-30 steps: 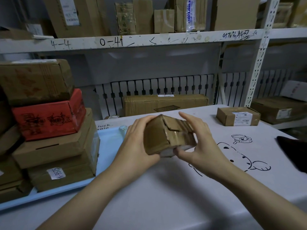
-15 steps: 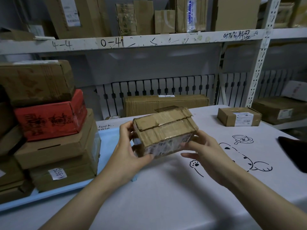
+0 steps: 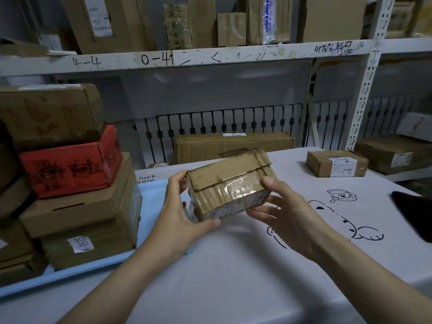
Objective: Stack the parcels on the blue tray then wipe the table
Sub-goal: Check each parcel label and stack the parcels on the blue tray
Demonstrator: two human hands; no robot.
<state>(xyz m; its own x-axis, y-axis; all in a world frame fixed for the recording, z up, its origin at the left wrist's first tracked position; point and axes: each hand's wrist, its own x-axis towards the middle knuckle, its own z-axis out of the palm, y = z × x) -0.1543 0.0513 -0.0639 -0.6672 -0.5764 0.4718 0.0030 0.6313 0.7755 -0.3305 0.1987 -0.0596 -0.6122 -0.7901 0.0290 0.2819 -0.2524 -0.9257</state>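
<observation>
- Both hands held a taped brown parcel (image 3: 230, 183) up above the table (image 3: 233, 265), just right of the blue tray (image 3: 149, 192).
- Left hand (image 3: 184, 218) gripped its left end, thumb curled under the near bottom corner, fingers round the far side.
- Right hand (image 3: 287, 216) pinched the right end, thumb on top, fingers spread beneath.
- Over on the left, the tray carried stacked parcels, a red box (image 3: 70, 164) sandwiched between brown ones.
- Far right on the table sat a small labelled parcel (image 3: 336, 163).
- Behind it all ran white shelving (image 3: 210, 58) loaded with cartons.
</observation>
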